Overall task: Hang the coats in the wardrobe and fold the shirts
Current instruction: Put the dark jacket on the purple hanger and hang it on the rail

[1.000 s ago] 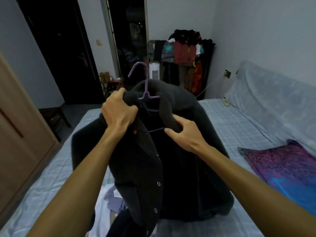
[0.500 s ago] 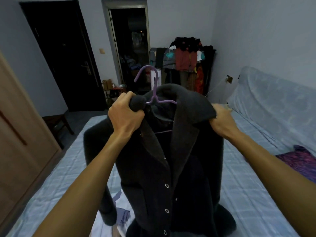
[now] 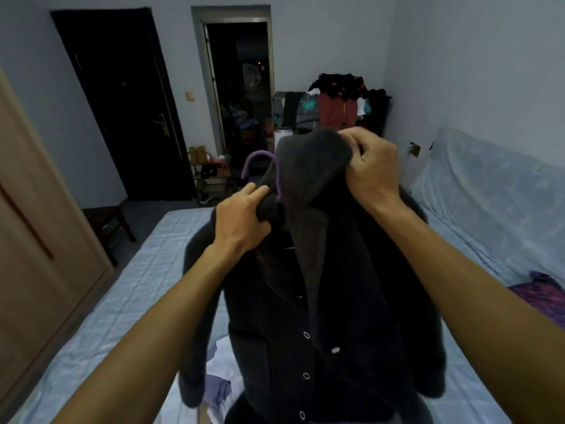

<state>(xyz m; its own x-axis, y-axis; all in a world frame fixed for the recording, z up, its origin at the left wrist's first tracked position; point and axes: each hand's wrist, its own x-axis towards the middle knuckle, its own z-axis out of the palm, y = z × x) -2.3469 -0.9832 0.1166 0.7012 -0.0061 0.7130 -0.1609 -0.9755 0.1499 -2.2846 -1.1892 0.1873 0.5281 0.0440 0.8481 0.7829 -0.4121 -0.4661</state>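
Note:
A dark fleece coat with snap buttons hangs upright in front of me over the bed. A purple hanger sits inside it, only its hook showing above the collar. My left hand grips the coat's left collar and shoulder just below the hook. My right hand is raised higher and pinches the turned-up right side of the collar. The wooden wardrobe stands at the left edge. A white and purple garment lies on the bed under the coat.
The bed with a pale blue checked cover fills the foreground. A purple-patterned cloth lies at its right edge. A loaded clothes rack stands at the far wall, beside an open doorway. A dark stool sits near the wardrobe.
My right hand has moved up from the coat's right shoulder to the collar and lifted it. The coat is raised higher and hangs straighter. My left hand keeps its grip.

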